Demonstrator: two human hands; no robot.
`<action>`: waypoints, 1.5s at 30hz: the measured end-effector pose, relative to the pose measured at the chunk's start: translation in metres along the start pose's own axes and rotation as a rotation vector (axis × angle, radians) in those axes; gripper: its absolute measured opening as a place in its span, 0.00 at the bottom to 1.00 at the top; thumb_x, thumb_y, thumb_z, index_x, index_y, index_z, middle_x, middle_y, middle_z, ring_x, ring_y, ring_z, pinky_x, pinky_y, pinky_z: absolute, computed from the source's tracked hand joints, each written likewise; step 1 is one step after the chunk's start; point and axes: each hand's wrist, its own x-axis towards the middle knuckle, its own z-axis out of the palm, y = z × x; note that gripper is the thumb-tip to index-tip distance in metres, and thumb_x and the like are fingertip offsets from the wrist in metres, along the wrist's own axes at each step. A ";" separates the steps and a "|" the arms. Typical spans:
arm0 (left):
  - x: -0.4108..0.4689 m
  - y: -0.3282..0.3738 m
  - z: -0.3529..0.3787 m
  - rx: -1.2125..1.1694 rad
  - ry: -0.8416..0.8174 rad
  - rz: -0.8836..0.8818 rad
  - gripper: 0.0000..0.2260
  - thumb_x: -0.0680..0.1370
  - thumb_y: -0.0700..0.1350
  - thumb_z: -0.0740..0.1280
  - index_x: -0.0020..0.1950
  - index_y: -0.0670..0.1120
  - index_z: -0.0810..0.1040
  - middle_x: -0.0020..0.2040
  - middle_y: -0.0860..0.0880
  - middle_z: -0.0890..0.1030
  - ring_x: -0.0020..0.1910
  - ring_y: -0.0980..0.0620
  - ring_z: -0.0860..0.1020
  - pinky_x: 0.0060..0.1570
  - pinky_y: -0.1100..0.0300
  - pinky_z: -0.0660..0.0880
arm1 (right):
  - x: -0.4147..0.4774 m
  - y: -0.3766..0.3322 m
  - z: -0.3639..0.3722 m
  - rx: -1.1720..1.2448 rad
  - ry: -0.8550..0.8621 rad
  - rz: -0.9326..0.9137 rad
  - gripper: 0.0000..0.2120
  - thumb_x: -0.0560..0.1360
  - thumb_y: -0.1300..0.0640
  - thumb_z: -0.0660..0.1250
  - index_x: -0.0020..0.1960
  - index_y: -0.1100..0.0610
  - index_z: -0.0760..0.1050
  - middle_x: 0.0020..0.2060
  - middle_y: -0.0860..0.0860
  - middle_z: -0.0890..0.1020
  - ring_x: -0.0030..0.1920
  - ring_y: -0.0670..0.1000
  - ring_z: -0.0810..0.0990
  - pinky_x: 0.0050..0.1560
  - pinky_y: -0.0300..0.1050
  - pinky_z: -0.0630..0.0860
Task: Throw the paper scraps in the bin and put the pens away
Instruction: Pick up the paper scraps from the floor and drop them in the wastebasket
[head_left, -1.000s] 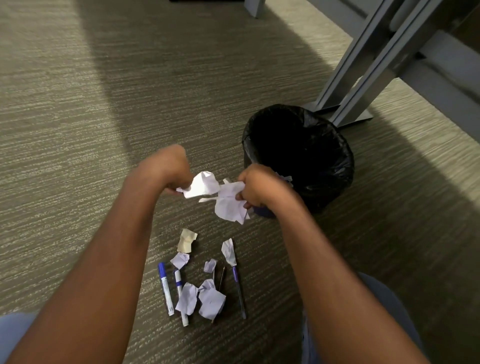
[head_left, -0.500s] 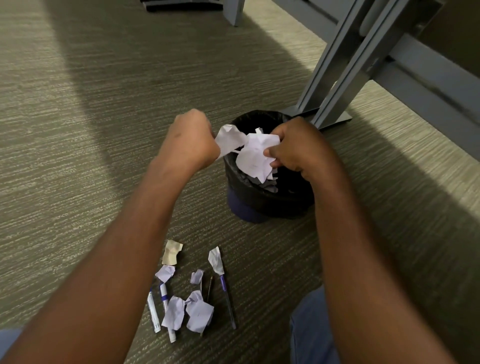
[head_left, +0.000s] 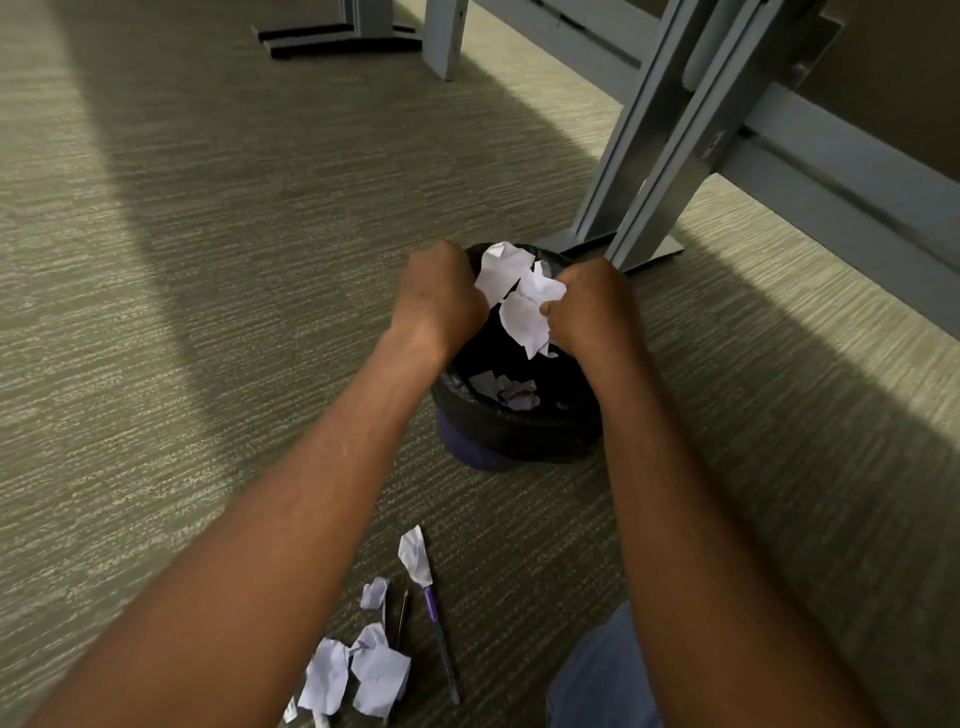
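We see the carpet floor (head_left: 208, 312) and on it a grey desk frame (head_left: 670, 135). Just before its foot stands the bin (head_left: 519, 421) with a black liner, and some paper lies inside. Over the bin's mouth our left hand (head_left: 439, 296) and right hand (head_left: 592, 306) are both closed, their fingers gripping white paper scraps (head_left: 519, 296) between them. Nearer to us on the floor lie more loose scraps (head_left: 376, 675), a purple pen (head_left: 441, 649) and a thin dark pen (head_left: 401, 616) beside it.
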 end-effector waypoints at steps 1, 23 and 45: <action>0.001 -0.001 0.006 0.006 0.010 0.019 0.06 0.69 0.36 0.65 0.40 0.35 0.81 0.39 0.37 0.83 0.38 0.40 0.80 0.32 0.57 0.69 | 0.002 0.003 0.003 0.008 0.020 0.011 0.11 0.76 0.64 0.65 0.35 0.59 0.71 0.37 0.54 0.77 0.46 0.53 0.78 0.40 0.40 0.68; 0.010 -0.022 0.069 0.051 -0.090 0.089 0.12 0.76 0.40 0.68 0.57 0.37 0.77 0.55 0.38 0.81 0.55 0.42 0.78 0.52 0.52 0.77 | 0.031 0.035 0.064 -0.032 0.033 0.095 0.06 0.78 0.61 0.64 0.53 0.60 0.79 0.48 0.56 0.82 0.43 0.55 0.77 0.41 0.42 0.70; -0.027 -0.046 0.022 -0.023 0.013 0.067 0.09 0.75 0.44 0.67 0.43 0.38 0.81 0.39 0.42 0.83 0.38 0.45 0.81 0.36 0.56 0.78 | -0.020 -0.014 0.072 0.044 0.228 -0.192 0.09 0.75 0.53 0.68 0.50 0.58 0.75 0.52 0.55 0.76 0.48 0.53 0.77 0.38 0.44 0.64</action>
